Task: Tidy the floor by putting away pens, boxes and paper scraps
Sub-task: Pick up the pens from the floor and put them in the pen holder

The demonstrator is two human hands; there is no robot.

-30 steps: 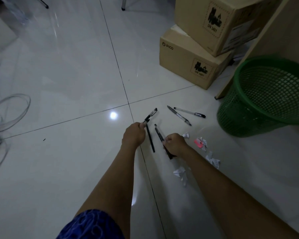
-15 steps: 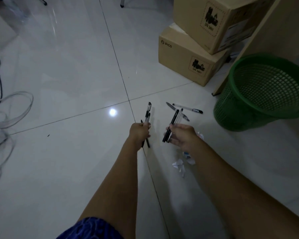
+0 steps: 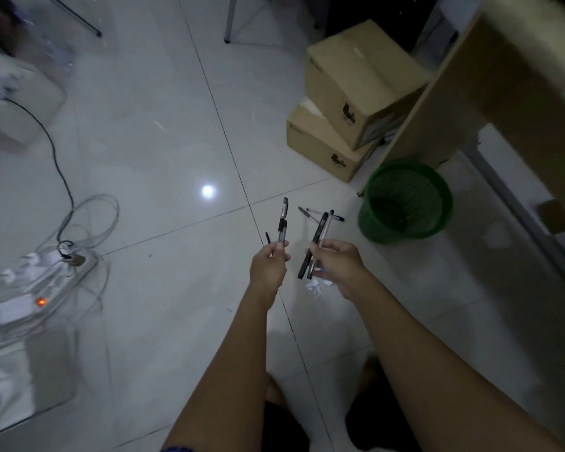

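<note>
Left hand [image 3: 269,267] — raised above the glossy white tiled floor [image 3: 163,151], fingers curled round a bundle of dark-capped pens with clear barrels [image 3: 282,223], tips pointing up and away from the person.

Right hand [image 3: 338,264] — just beside the left, apart from it; fingers and thumb pinch a second bundle of long black and clear pens [image 3: 317,243], which tilts slightly to the right.

Two loose pens with black caps [image 3: 320,215] — lie on the tile beyond the hands, partly hidden behind the right-hand bundle, near the bin.

Crumpled white paper scrap [image 3: 315,286] — on the floor below the right hand; further scraps, if any, are hidden by the hand.

Round green plastic mesh wastebasket [image 3: 405,203] — upright on the floor, right of the loose pens; what it contains cannot be told.

Two brown cardboard boxes [image 3: 349,102] — stacked, the upper one skewed on the lower, behind the wastebasket and against a light wooden panel [image 3: 444,102].

White power strip with an orange lit switch [image 3: 43,293] — far left, among tangled pale cables [image 3: 88,216]; a black cord runs from it to a white device [image 3: 17,99].
</note>
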